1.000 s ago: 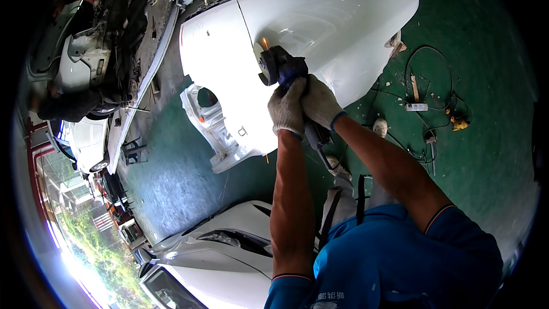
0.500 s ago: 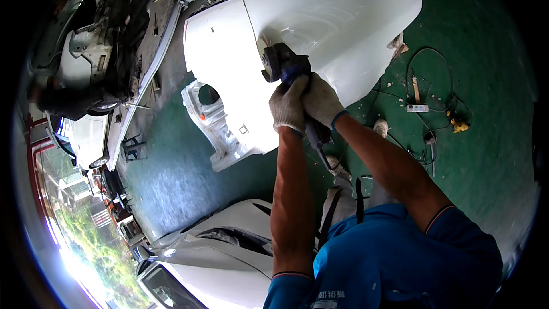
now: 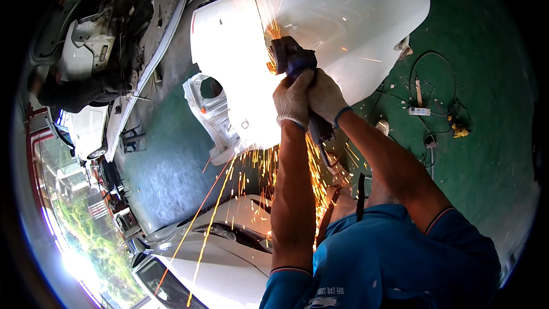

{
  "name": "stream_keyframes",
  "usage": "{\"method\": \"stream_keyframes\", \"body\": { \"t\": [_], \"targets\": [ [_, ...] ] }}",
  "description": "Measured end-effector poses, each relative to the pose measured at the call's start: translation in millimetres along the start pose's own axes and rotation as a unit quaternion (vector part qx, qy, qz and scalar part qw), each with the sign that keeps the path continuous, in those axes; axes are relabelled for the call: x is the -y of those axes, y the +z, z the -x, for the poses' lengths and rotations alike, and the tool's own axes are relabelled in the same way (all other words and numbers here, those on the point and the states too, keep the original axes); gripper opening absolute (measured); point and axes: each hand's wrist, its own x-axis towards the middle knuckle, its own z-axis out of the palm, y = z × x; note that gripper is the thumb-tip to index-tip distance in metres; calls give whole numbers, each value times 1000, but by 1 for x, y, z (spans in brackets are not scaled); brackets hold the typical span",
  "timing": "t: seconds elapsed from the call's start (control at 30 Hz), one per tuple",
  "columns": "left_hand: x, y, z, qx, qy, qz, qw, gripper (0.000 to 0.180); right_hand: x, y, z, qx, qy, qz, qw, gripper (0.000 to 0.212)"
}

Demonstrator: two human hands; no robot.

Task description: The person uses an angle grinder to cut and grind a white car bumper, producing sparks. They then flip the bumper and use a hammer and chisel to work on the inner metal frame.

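Note:
Both my hands, in pale knitted gloves, grip a dark angle grinder [image 3: 298, 62]. My left hand [image 3: 291, 100] is wrapped round its near side, close to the head. Beside it, my right hand [image 3: 327, 98] closes round the body from the right. The grinder's disc meets a large white car body panel [image 3: 343, 17] near a seam line. Orange sparks [image 3: 251, 171] stream from there back under my arms toward my legs. The disc's contact edge is partly hidden by its guard and the glare.
A pale car [image 3: 229, 269] stands behind my left arm. On the green floor at right lie a looped cable, a power strip [image 3: 419, 111] and a yellow tool [image 3: 460, 131]. At left, a person's dark sleeve [image 3: 80, 94] shows by a stripped car body [image 3: 86, 51].
Sparks now spray from the disc, where none flew before. The panel glows brighter around the contact spot. My hands keep the same hold on the grinder.

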Motion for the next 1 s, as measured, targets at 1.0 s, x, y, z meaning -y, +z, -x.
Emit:
{"method": "stream_keyframes", "body": {
  "t": [1.0],
  "targets": [
    [27,-23,15,3,-39,24,999,47,-39,26,9,42,5,74,996,46]
  ]
}}
